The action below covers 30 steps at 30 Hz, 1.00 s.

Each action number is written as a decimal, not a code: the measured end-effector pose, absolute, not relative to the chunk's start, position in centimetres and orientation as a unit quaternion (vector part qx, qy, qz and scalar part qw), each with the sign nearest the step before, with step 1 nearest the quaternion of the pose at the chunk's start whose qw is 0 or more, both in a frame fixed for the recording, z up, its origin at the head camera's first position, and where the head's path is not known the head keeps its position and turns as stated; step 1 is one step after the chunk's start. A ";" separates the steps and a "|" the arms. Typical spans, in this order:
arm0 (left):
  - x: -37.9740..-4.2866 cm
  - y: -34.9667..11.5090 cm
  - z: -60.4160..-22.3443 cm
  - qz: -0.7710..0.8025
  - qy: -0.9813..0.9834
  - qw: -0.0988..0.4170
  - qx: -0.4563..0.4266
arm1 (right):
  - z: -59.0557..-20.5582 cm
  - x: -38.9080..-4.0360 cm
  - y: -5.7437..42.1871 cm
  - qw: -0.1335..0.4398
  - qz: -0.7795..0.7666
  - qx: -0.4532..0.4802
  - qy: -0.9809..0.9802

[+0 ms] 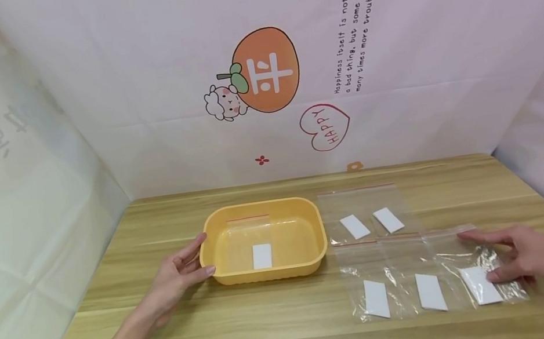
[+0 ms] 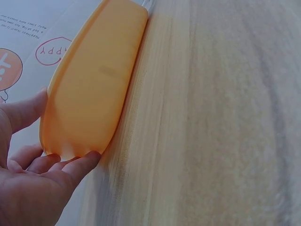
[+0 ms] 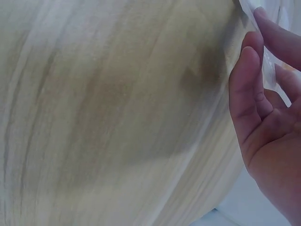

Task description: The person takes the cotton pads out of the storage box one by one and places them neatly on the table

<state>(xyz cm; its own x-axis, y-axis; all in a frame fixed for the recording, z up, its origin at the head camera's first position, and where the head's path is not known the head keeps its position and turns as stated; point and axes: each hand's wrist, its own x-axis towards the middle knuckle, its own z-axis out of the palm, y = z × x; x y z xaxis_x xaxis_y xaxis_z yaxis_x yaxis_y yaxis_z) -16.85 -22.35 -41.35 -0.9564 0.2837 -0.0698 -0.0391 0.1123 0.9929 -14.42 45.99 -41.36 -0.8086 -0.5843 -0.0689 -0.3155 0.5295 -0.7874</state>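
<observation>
At the left end of a yellow plastic basin [image 1: 307, 228], my left hand [image 1: 175, 280] grips the wall, thumb at the front corner and fingers along the side; the left wrist view shows the fingertips against its outer wall. Inside the basin lies a clear zip bag [image 1: 240, 238] with a white card [image 1: 262, 256]. On the right, my right hand [image 1: 535, 253] pinches the right edge of another zip bag [image 1: 450, 251], whose white card [image 1: 481, 286] sits by the thumb. In the right wrist view a bit of clear plastic [image 3: 269, 70] shows between the fingers.
Several more zip bags with white cards [image 1: 431, 292] lie flat in two rows right of the basin, their edges overlapping. Everything rests on a wooden table [image 1: 273, 321]. A printed cloth [image 1: 160, 92] hangs behind and at both sides.
</observation>
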 end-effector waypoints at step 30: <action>-16.8 -22.4 -41.5 0.662 0.734 0.122 0.090 | -41.2 -13.8 45.5 0.121 -0.365 -0.238 0.892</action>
